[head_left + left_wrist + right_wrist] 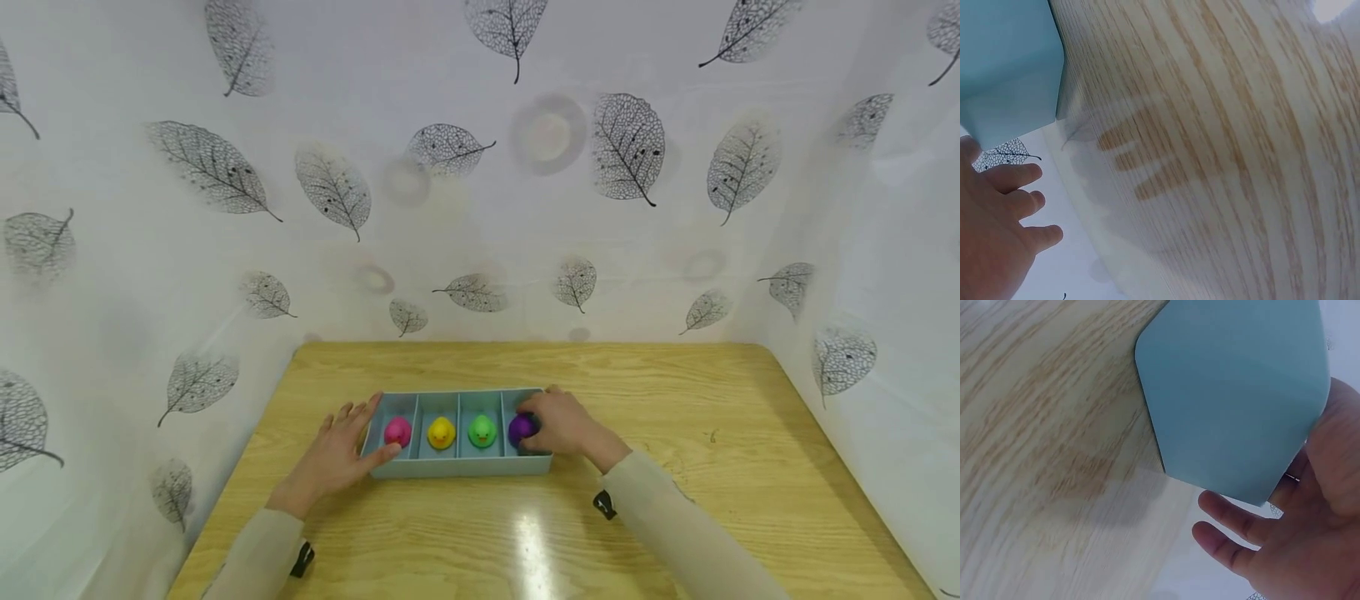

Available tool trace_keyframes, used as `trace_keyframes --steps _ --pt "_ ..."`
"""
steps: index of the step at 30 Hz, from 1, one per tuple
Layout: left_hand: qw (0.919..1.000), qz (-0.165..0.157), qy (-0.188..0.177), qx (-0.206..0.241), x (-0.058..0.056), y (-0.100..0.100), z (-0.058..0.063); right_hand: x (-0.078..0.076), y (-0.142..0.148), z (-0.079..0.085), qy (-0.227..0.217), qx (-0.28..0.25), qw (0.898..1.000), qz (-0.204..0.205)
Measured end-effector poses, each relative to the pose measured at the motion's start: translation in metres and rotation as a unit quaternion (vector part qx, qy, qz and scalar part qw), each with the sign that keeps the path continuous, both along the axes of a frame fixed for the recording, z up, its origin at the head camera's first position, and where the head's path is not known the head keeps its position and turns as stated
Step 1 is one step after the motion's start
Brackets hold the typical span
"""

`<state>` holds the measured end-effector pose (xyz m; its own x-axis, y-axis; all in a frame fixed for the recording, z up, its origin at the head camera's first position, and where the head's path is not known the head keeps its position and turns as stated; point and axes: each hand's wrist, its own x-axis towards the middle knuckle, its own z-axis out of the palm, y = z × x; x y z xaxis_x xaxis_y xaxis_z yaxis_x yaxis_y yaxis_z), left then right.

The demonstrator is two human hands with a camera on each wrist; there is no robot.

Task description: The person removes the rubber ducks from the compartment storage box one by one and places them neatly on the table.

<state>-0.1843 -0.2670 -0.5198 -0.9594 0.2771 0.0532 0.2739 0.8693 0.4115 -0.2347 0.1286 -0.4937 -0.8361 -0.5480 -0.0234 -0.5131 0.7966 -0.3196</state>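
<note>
A pale blue box with a row of compartments lies lengthwise on the table. From left to right it holds a pink rubber duck, a yellow rubber duck, a green rubber duck and a purple rubber duck. My right hand reaches over the right end, thumb and index finger around the purple duck and partly hiding it. At the left end, my left hand rests with fingers spread along the side and the thumb over the front rim, close to the pink duck.
The wood-grain table extends around the box on every side. White curtain-like sheeting with a leaf print encloses the back and both sides. Light reflects off the tabletop in front of the box.
</note>
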Motion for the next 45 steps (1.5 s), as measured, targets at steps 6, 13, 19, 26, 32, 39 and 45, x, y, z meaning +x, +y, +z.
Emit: trace_keyframes --steps 6,13,19,26,32,39,45 --pt "1.0 -0.003 0.004 -0.004 -0.001 0.001 -0.001 0.001 0.005 0.002 0.023 -0.018 1.0 0.008" --pt "0.9998 -0.007 0.015 -0.007 -0.002 0.0 -0.004 0.002 0.012 0.012 0.033 -0.067 0.997 0.005" --pt "0.9999 -0.006 0.009 0.0 -0.001 0.0 -0.005 0.003 0.018 0.018 0.058 -0.105 0.993 0.012" --pt "1.0 -0.001 0.004 -0.001 -0.001 0.001 -0.005 0.003 0.03 0.023 0.053 -0.141 0.989 0.011" --pt "1.0 0.001 0.0 0.0 -0.001 0.001 -0.004 0.005 0.043 0.028 0.053 -0.156 0.986 -0.004" --pt "1.0 -0.002 0.009 0.001 0.0 0.002 -0.002 0.006 0.06 0.028 0.069 -0.163 0.984 -0.019" --pt "0.9999 -0.002 0.013 0.006 0.001 0.002 -0.004 0.005 0.075 0.023 0.077 -0.167 0.982 -0.034"
